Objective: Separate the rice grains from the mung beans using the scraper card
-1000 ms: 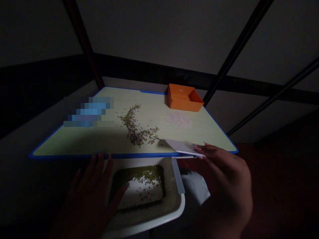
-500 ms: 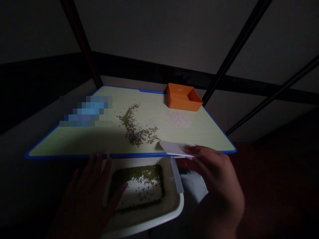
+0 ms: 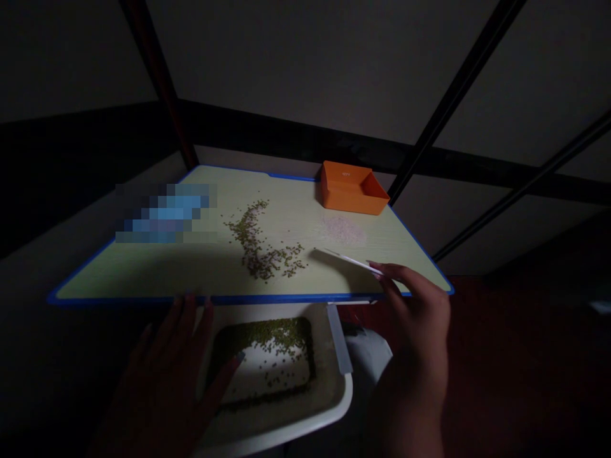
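Note:
My right hand [image 3: 405, 296] pinches a thin white card [image 3: 352, 260] between thumb and fingers, above the right front part of a pale board [image 3: 157, 273] with a blue rim. My left hand [image 3: 176, 362] lies with its fingers apart over the left side of a white tub [image 3: 329, 394], fingertips near the board's front edge. Small green grains [image 3: 281, 334], like mung beans, line the tub's bottom. More green grains [image 3: 258, 254], mixed with paler ones, form a curved strip on the board. A patch of whitish grains [image 3: 342, 229], like rice, is spread to their right.
An orange open box [image 3: 353, 191] stands at the board's back right corner. A blurred-out blue patch [image 3: 172, 213] covers the left part of the board. Behind the board rises a panelled wall [image 3: 286, 57]. The surroundings are dark.
My right hand has raised the white card off the board's front edge and turned it nearly edge-on to my view. My left hand has stayed where it was.

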Tool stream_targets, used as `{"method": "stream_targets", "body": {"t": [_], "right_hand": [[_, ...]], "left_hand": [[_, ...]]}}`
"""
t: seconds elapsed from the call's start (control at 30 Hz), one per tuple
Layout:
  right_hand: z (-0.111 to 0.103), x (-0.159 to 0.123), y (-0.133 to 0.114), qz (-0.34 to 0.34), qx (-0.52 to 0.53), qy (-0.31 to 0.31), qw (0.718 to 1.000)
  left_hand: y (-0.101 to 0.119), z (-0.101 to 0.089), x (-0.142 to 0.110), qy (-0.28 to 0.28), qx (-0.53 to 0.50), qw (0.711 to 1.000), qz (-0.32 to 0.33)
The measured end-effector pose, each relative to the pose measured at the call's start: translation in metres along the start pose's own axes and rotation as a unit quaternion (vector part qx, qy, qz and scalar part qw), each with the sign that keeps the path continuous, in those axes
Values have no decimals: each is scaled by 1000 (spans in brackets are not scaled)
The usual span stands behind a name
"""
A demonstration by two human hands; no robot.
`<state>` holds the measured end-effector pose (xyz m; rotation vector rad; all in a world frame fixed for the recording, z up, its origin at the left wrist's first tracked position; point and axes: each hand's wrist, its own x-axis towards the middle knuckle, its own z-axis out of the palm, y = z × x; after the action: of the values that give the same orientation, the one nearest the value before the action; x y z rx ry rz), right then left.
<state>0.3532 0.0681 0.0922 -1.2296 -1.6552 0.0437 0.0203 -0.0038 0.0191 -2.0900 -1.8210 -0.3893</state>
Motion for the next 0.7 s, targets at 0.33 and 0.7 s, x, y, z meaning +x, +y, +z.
{"method": "stream_targets", "body": {"t": [0.33, 0.7], "right_hand": [[38, 10, 1, -21, -9, -31, 999], [23, 5, -11, -71, 2, -95, 993]], "left_hand": [[-2, 0, 0, 13, 2, 1000, 12], [-3, 2, 0, 21, -12, 1000, 10]]}}
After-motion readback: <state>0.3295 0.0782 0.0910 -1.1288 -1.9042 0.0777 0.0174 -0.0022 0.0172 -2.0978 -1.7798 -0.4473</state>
